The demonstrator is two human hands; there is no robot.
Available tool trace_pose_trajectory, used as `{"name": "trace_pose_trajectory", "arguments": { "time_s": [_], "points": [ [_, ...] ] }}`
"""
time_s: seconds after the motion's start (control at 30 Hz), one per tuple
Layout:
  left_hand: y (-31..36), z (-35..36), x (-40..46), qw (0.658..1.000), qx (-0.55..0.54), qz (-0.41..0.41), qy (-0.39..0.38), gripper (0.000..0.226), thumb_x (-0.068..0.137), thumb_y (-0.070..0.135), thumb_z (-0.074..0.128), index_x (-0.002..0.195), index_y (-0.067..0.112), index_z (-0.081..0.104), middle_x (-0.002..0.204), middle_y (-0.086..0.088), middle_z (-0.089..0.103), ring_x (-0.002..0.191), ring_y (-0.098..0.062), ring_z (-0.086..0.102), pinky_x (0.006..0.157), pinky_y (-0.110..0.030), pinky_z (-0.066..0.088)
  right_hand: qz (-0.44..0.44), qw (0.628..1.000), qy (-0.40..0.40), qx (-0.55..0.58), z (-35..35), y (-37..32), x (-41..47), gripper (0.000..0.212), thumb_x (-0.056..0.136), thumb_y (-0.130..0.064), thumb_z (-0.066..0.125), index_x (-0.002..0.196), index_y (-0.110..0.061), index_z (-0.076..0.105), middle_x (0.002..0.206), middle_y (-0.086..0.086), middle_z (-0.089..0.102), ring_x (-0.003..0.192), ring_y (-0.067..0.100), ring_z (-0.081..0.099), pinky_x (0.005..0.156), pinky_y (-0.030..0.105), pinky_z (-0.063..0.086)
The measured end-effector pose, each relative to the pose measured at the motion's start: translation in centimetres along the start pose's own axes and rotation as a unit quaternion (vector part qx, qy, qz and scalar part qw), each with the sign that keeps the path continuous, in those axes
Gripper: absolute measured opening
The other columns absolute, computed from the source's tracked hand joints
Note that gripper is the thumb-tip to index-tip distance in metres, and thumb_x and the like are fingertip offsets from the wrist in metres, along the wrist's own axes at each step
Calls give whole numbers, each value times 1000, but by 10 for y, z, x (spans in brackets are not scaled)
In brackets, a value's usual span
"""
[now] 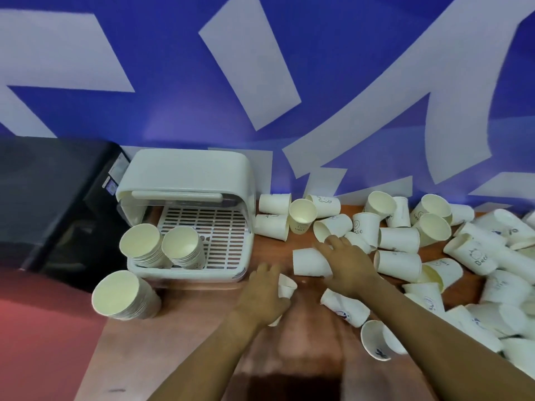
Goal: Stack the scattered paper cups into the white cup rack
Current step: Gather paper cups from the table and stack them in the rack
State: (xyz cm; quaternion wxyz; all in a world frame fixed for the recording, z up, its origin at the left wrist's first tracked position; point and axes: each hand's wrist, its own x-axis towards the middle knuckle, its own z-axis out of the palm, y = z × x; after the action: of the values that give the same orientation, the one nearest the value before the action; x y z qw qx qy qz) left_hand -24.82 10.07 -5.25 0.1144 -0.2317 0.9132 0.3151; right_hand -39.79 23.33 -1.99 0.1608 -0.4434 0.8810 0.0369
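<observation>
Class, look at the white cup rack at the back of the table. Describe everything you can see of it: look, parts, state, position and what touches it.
The white cup rack looks like smooth plastic: a boxy body with rounded corners, its front open under a raised cover bearing a bar handle. Inside lies a slotted white tray. Two stacks of nested paper cups lean at its front left. It stands on the wooden table against the blue wall, beside a black appliance. Neither hand touches it.

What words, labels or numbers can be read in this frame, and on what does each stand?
"HELLO", partly legible, on an upright paper cup behind the right hand.
"Be...", the rest unclear, on a lying cup at the right.
Blue and black marks on other scattered cups: too blurred to read.
Stickers on the black appliance beside the white cup rack: too small to read.
</observation>
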Motion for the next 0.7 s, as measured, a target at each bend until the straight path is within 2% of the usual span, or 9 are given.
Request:
{"name": "trace_pose_trajectory", "arguments": {
  "time_s": [0.1, 0.27, 0.4, 0.53, 0.63, 0.7],
  "points": [
    [-3, -5, -14, 1000, -19, 16, 11, 56, 77, 26, 67, 126, 15, 42, 124, -6, 39, 112, -25, 46, 89, -29, 39, 9, 999, 17, 28, -6, -9, -15, 76, 76, -43, 64, 142, -27, 31, 134, 0, 39, 117, 21, 45, 85, 33, 45],
    [-18, -14, -40, 998, -55, 33, 29, 75, 71, 24, 72, 138, 18, 38, 128, -3, 32, 117, -22, 44, 96, -21, 36, 31, 996, 22, 80, -14, -32, -31, 78, 72, -46, 66, 140, -29, 33, 129, 1, 35, 108, 23, 52, 76, 33, 48],
    [-32, -28, -58, 997, -58, 36, 29, 90, 72, 27, 75, 147, 15, 28, 125, 0, 25, 121, -19, 40, 102, -15, 30, 32, 993, 23, 111, -18, -54, -38, 79, 71, -47, 66, 141, -29, 33, 128, 1, 35, 111, 24, 49, 85, 37, 50],
    [-46, -44, -74, 997, -42, 45, 56, 87, 68, 36, 75, 143, 17, 35, 118, 2, 22, 115, -20, 43, 102, -24, 39, 22, 993, 26, 116, -21, -79, -41, 85, 71, -48, 66, 144, -30, 27, 130, 0, 38, 120, 23, 43, 93, 37, 45],
    [-54, -62, -86, 995, -18, 53, 79, 80, 69, 39, 74, 138, 20, 38, 123, -1, 27, 115, -22, 44, 100, -30, 41, 15, 992, 33, 118, -25, -99, -41, 83, 72, -47, 66, 143, -28, 27, 133, -2, 39, 123, 21, 39, 84, 29, 38],
    [-61, -74, -93, 993, -1, 60, 103, 80, 72, 41, 73, 140, 19, 37, 127, -3, 28, 118, -23, 42, 101, -30, 40, 14, 991, 37, 124, -28, -112, -40, 79, 72, -47, 66, 139, -26, 30, 134, -2, 40, 122, 21, 40, 84, 30, 39]
  ]
}}
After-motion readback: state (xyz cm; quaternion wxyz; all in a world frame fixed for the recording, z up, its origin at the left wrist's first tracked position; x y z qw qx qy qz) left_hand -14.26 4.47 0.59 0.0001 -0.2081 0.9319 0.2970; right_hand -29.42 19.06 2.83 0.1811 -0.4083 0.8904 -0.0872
